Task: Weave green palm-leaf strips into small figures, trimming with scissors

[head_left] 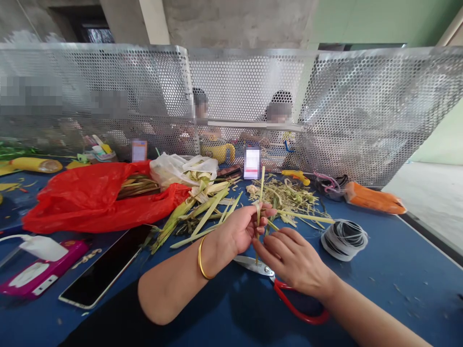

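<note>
Leaf strip being worked, early stage
Left hand (240, 231) and right hand (292, 260) both pinch one leaf strip (261, 193); leaf pile (202, 207) uncut, scissors (282, 289) idle on bench (379, 284).

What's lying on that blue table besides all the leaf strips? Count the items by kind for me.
Plastic bags: 2, red bag and white bag
Phones: 2, black phone and pink-cased phone
Scissors: 1
Spool of thread: 1
Total: 6
</note>
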Demonstrator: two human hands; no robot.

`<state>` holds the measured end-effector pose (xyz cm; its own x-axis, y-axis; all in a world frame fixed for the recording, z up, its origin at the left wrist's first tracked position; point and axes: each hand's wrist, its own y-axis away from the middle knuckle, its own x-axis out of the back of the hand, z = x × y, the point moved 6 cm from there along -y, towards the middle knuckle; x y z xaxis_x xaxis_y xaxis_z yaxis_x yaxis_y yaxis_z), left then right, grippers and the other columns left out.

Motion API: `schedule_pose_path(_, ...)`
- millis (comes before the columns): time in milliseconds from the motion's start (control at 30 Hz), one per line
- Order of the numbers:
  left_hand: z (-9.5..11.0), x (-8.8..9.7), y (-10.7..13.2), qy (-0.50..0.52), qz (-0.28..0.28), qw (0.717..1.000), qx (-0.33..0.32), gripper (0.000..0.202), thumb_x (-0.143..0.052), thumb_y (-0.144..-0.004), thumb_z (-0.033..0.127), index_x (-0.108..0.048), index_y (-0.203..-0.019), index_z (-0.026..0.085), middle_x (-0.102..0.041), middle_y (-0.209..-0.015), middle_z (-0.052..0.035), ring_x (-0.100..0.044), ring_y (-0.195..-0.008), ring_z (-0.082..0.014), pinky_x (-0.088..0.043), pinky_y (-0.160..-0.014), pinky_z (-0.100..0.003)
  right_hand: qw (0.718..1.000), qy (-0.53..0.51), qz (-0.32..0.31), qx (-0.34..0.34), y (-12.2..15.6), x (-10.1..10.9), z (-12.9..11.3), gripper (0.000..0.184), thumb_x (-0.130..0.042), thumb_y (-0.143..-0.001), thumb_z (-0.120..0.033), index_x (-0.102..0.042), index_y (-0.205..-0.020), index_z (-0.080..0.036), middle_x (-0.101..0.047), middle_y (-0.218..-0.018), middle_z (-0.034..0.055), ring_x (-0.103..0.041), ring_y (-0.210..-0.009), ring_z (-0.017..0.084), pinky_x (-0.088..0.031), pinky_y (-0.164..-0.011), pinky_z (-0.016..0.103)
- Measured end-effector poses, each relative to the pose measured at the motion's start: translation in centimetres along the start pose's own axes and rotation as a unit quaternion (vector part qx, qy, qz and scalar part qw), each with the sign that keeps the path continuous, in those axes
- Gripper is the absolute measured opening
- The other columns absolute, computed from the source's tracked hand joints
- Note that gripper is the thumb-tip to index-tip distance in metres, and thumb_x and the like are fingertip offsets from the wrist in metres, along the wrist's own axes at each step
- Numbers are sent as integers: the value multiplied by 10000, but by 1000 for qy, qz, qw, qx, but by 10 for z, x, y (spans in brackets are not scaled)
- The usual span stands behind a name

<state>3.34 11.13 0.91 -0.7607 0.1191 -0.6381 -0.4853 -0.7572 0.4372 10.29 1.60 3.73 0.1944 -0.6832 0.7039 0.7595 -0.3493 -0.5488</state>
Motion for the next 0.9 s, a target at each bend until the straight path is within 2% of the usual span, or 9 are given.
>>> schedule_pose_path(133,-7,-3,1,-4,8,1000,21,223,-443,-872,63,-625,-751,102,-641,-650,-28,-549,-465,-57,-419,-424,-146,999,30,-13,5,1,-5,-3,227,-443,-925,-94,-653,-1006,-122,-656,-775,52,-584,-692,173,-431,-804,379)
schedule_pose_path(267,-8,-2,-2,-13,-3,1000,12,236,-433,-871,79,-642,-765,110,-672,-681,-52,-634,-583,-101,-512,-583,-195,999,22,20,-33,4,1,4,232,-419,-935,-92,-649,-940,-127,-676,-791,59,-601,-729,174,-421,-826,384)
schedule_pose_path(367,-4,2,-3,-76,7,997,-12,196,-475,-856,131,-656,-782,133,-695,-717,-54,-600,-555,-94,-420,-480,-173,997,-4,46,-67,6,8,12,213,-434,-922,-80,-640,-959,-115,-692,-818,67,-618,-773,180,-420,-836,382)
schedule_pose_path(433,4,3,-1,-137,23,989,-52,174,-514,-833,169,-667,-757,136,-697,-710,-48,-495,-468,-60,-284,-408,-163,995,-19,50,-79,7,11,16,192,-462,-900,-75,-636,-973,-109,-697,-823,71,-625,-783,182,-423,-834,378)
schedule_pose_path(500,13,2,3,-196,34,975,-104,182,-534,-812,194,-679,-719,134,-695,-682,-44,-392,-429,-45,-207,-408,-184,995,-29,50,-86,7,11,20,179,-488,-882,-74,-633,-980,-106,-700,-823,74,-630,-777,179,-427,-823,373)
schedule_pose_path(567,20,-1,6,-234,37,961,-141,194,-535,-795,206,-696,-710,140,-701,-670,-44,-369,-440,-55,-211,-437,-204,994,-31,52,-94,7,10,22,179,-496,-876,-75,-630,-992,-102,-704,-831,79,-636,-770,177,-429,-811,367)
schedule_pose_path(667,25,-2,9,-257,39,954,-148,204,-524,-779,214,-717,-740,161,-721,-698,-41,-385,-468,-76,-236,-478,-225,994,-22,53,-96,7,8,21,196,-486,-879,-75,-626,-1015,-96,-711,-846,86,-646,-778,181,-426,-802,364)
schedule_pose_path(900,32,-7,11,-287,0,937,-199,223,-505,-821,228,-706,-734,186,-724,-684,-27,-546,-573,-114,-358,-616,-242,994,-12,47,-94,9,9,19,212,-503,-869,-73,-624,-1044,-76,-721,-890,105,-657,-817,201,-412,-800,370)
